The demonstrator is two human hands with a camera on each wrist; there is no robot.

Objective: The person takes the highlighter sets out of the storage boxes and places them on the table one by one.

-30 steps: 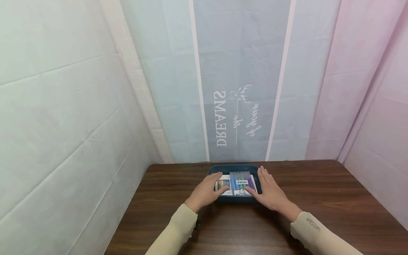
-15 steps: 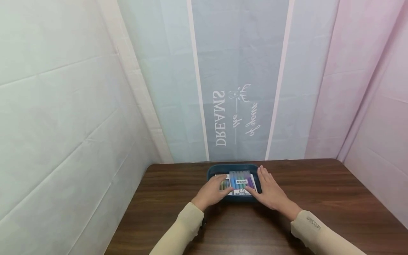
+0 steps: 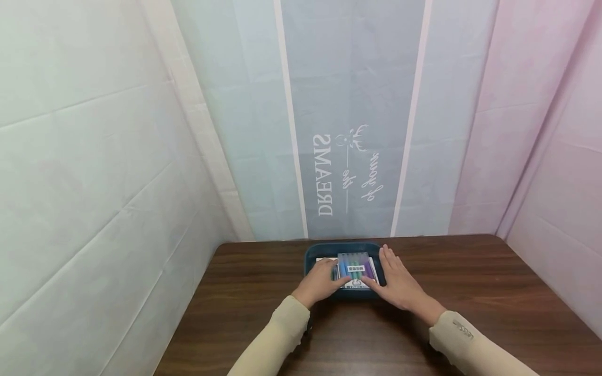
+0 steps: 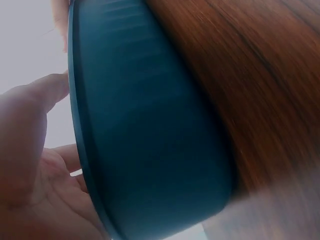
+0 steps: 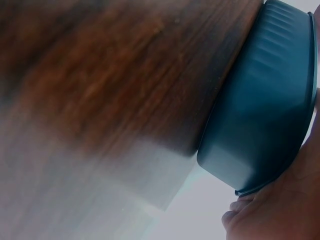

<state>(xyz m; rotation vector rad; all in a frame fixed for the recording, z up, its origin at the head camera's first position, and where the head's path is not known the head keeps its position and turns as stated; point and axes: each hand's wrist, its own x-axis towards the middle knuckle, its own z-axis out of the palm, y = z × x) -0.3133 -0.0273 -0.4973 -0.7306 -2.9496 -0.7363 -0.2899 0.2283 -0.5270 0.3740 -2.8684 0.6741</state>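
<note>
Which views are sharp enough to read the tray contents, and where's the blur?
Head view: sharp, evenly lit; marker pack small but legible in the tray. Left wrist view: tray wall fills the frame, table soft at lower right. Right wrist view: table heavily blurred, contents hidden.

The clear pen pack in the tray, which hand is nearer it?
Left. The left hand lies against the clear pen pack; the right hand rests beside it on the tray rim.

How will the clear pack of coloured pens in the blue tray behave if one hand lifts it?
The pen pack looks flat and probably stiff, so it should not roll. Its clear cover looks glossy, so it may slide between fingers. It lies over another pack inside the tray, which might shift with it.
</note>
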